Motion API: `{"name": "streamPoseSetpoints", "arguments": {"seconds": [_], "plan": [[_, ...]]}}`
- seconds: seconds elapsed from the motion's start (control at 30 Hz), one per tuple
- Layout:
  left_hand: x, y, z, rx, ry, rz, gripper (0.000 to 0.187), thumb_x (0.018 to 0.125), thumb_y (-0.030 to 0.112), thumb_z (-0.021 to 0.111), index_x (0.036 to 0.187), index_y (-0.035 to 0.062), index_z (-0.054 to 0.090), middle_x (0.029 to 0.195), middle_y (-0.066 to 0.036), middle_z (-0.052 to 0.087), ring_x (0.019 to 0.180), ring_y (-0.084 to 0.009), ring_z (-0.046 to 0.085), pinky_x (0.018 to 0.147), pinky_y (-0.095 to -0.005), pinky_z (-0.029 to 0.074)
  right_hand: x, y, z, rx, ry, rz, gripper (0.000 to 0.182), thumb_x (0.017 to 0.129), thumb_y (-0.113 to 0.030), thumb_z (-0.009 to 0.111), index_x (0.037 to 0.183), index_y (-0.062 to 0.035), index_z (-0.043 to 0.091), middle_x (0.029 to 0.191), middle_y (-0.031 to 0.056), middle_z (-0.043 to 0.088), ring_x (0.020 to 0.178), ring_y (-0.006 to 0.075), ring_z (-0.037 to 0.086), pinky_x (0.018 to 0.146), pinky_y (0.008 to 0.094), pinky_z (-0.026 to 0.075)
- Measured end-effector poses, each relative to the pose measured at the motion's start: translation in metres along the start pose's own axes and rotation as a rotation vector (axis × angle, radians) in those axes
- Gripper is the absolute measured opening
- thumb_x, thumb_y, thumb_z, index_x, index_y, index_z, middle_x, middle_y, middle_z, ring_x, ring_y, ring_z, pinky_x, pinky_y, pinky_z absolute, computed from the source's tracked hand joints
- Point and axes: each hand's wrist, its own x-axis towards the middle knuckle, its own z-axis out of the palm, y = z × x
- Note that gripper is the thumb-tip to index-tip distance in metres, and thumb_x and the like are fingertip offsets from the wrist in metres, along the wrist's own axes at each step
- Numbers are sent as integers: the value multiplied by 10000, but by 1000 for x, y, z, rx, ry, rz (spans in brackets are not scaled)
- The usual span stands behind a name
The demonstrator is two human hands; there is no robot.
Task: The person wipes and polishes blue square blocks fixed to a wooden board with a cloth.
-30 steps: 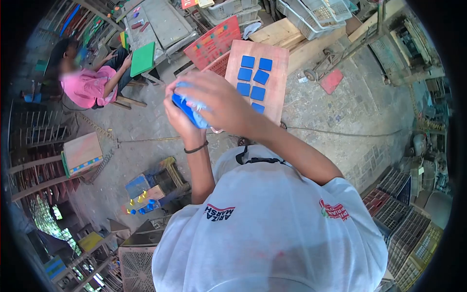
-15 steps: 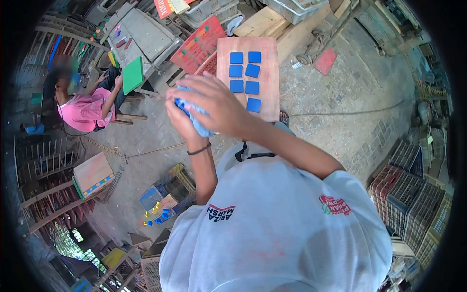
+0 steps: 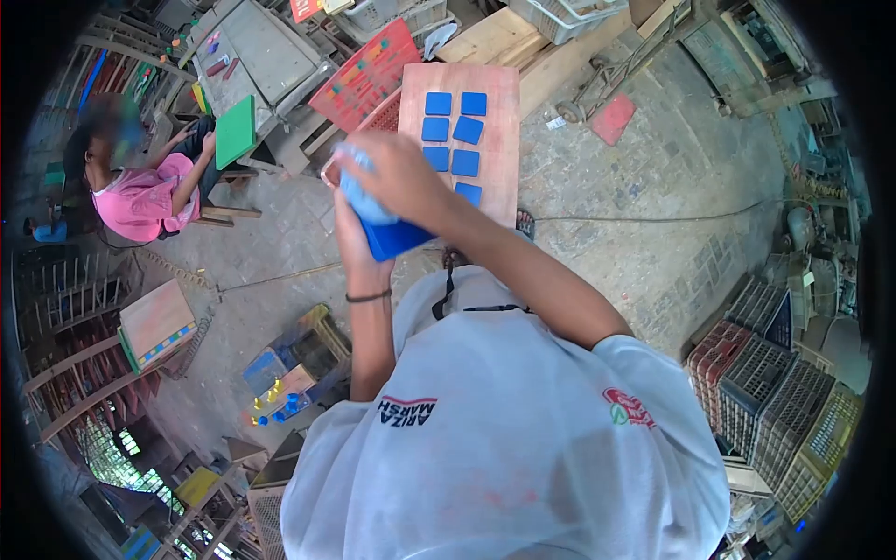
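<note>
A blue flat piece [image 3: 399,240] rests in my left hand [image 3: 352,241], which is closed around its left side below a dark wristband. My right hand [image 3: 403,175] is blurred by motion and grips a light blue cloth [image 3: 362,194] against the upper part of the piece. Some fingertips are hidden or smeared. Just beyond my hands, several blue square tiles [image 3: 473,104] lie in two columns on a pinkish wooden board [image 3: 503,149]. My right forearm and hand cover part of the board's near left side.
At the left sits a person in pink [image 3: 140,201] holding a green panel [image 3: 235,133]. A red perforated panel [image 3: 367,75] leans beside the board. Stacked crates [image 3: 747,373] stand at the right. A low stand with yellow and blue pieces [image 3: 291,403] is at lower left.
More of the blue piece now shows below the cloth. My right hand and the cloth have shifted over it. The whole view has moved slightly, with the surroundings displaced left.
</note>
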Motion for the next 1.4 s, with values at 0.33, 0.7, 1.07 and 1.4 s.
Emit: {"name": "streamPoseSetpoints", "arguments": {"seconds": [0.33, 0.7, 1.07, 1.4], "plan": [[16, -23, -31, 83, 57, 169, 337, 909, 321, 415, 1108, 54, 469, 997, -44, 542, 901, -125, 538, 809, -273, 438, -21, -33, -2, -5, 196, -189, 168, 772, -99, 564, 898, 12, 557, 825, 160, 579, 759, 324, 567, 690, 369, 466], [30, -56, -42, 72, -146, -246, 516, 910, 419, 305, 1064, -31, 504, 1019, -173, 575, 913, -284, 579, 827, -353, 463, -20, 137, -47, -304, -38, 272, 276, 806, -233, 530, 964, -17, 596, 895, 195, 618, 770, 326, 611, 673, 391, 476], [142, -207, -201, 259, 370, -376, 227, 776, 106, 627, 939, -31, 549, 850, -77, 598, 753, -138, 590, 667, -268, 492, -405, 213, -230, -18, 361, 1469, 193, 840, -205, 481, 694, -121, 574, 573, -12, 500, 518, 83, 480, 445, 236, 367], [226, -349, -342, 408, 531, -480, 207, 806, 99, 575, 991, 10, 549, 890, -59, 577, 797, -161, 547, 711, -289, 448, -400, 252, -251, -358, -316, 1582, 214, 839, -193, 481, 816, -15, 598, 665, 86, 565, 617, 153, 511, 613, 287, 415]]}}
